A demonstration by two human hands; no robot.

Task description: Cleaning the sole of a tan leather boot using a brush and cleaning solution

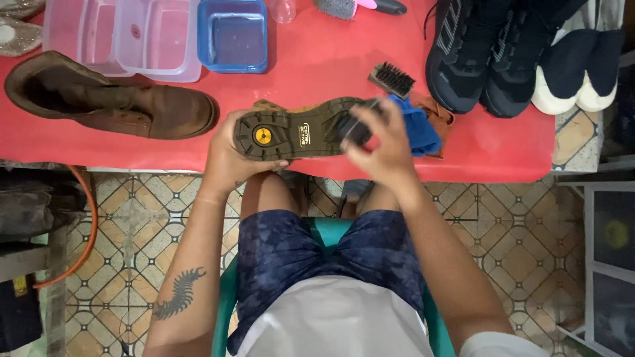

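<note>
A brown boot [301, 129] is held sole up over the near edge of the red table [317, 63]; its lugged olive sole has a yellow round mark at the heel. My left hand [231, 152] grips the heel end. My right hand [380, 142] holds a dark brush [357, 129] against the toe part of the sole. The brush is blurred and mostly hidden by my fingers.
The matching brown boot [112, 99] lies on its side at left. Behind are two clear tubs [139, 36], a blue tub [233, 36], a small black brush [391, 79], a blue cloth [417, 129], black sneakers [489, 53] and dark slippers [582, 66].
</note>
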